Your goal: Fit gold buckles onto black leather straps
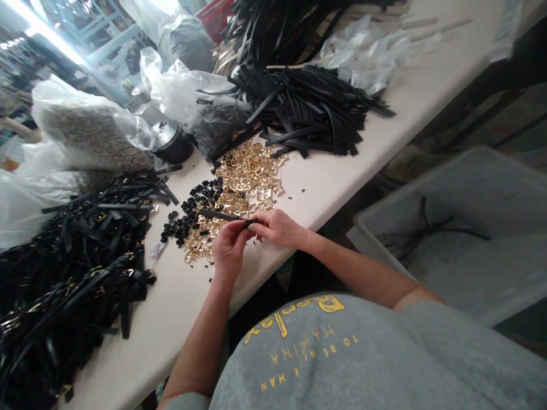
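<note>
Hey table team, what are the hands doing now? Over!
Left hand and right hand together on a black strap. Strap end sticks out leftward. Gold buckles, small black pieces close by, seemingly not blocking.

A smooth, leather-like black strip (219,215) is being held between the left hand (228,244) and right hand (277,228); glossy gold metal buckles (250,171) are being seen just beyond them, crinkled translucent plastic bags (64,105) farther to their left.
</note>
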A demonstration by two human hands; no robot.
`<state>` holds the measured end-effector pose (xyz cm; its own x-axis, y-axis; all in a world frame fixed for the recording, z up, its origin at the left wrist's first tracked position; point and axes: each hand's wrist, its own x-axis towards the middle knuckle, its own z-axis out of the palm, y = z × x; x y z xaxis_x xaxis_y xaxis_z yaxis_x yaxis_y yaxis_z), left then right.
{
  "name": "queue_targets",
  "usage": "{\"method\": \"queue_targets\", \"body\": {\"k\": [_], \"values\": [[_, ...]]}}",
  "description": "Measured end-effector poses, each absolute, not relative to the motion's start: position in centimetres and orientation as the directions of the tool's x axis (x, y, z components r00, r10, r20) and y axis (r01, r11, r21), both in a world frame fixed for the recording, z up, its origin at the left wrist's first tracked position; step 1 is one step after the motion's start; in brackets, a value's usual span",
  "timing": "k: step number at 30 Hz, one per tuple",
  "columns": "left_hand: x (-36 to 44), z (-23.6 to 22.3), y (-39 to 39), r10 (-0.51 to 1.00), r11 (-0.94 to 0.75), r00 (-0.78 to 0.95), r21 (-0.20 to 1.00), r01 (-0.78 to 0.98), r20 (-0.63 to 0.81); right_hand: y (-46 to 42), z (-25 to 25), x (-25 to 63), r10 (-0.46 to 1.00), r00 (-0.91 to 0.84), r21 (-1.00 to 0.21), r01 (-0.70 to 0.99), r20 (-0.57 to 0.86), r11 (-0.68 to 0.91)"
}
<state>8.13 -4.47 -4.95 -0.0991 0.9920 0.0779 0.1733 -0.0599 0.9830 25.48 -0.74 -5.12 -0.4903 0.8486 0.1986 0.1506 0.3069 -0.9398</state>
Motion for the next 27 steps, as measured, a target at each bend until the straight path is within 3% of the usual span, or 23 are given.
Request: {"method": "queue_targets", "body": {"k": [7, 10, 14, 27], "values": [[8.6, -4.2, -4.3, 0.980, -0.039, -0.194, 0.996, 0.077, 0.053, -0.9, -5.5, 25.3, 0.895, -0.412, -0.971, 0.086, 0.169, 0.223], [8.0, -4.0, -3.9, 0.972, 0.042, -0.231, 0.998, -0.051, -0.053, -0.9, -5.6, 25.4, 0.892, -0.420, -0.976, 0.055, 0.168, 0.210], [7.7, -4.2, -3.0, 0.957, 0.130, -0.228, 0.967, -0.220, -0.180, -1.1, -5.3, 25.5, 0.891, -0.420, -0.955, 0.150, 0.174, 0.257], [8.7, -5.0, -3.4, 0.964, 0.114, -0.210, 0.964, -0.239, -0.166, -1.5, -4.8, 25.1, 0.907, -0.386, -0.903, 0.308, 0.168, 0.298]]}}
